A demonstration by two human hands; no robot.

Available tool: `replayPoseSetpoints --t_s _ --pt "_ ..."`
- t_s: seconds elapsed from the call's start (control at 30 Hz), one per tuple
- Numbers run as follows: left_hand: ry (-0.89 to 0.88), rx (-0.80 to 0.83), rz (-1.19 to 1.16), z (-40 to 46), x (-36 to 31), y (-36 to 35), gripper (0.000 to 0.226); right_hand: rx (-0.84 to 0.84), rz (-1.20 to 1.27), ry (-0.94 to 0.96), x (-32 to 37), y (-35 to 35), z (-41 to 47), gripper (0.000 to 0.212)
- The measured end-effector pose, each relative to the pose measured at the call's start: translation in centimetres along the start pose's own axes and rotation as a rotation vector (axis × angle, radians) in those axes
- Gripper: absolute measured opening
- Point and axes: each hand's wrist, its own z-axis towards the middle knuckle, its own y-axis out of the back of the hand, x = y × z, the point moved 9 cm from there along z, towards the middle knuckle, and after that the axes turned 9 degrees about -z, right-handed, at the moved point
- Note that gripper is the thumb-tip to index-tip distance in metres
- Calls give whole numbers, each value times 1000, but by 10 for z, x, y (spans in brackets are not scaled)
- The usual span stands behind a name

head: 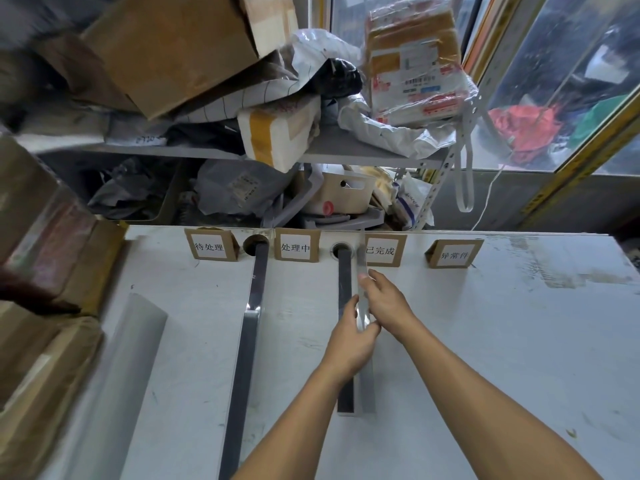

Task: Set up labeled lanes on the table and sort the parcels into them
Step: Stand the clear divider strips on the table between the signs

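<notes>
Several cardboard label cards (pixel 210 244) with white paper tags stand along the far edge of the white table (pixel 485 341). A long dark divider strip (pixel 248 327) lies between the first two cards. A second dark strip (pixel 344 271) lies between the second and third cards. My left hand (pixel 348 341) and my right hand (pixel 386 303) both hold a thin clear strip (pixel 362 271) just right of that second strip. It runs from the far edge toward me. A grey strip (pixel 367 389) lies below my left hand.
Brown cardboard boxes (pixel 45 271) are stacked at the left edge of the table. A grey roll (pixel 128 368) lies beside them. Behind the table a metal shelf (pixel 346 147) holds piled parcels and bags. Two round holes (pixel 252 243) open in the table's far edge.
</notes>
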Motion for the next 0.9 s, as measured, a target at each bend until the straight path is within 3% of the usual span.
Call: replayPoseSetpoints --t_s 0.43,0.9 --pt "-94 -61 14 -37 -27 50 62 -292 -132 202 61 25 -64 57" --pt "-253 -201 -24 -133 -47 200 52 -142 -103 410 170 -103 -157 57"
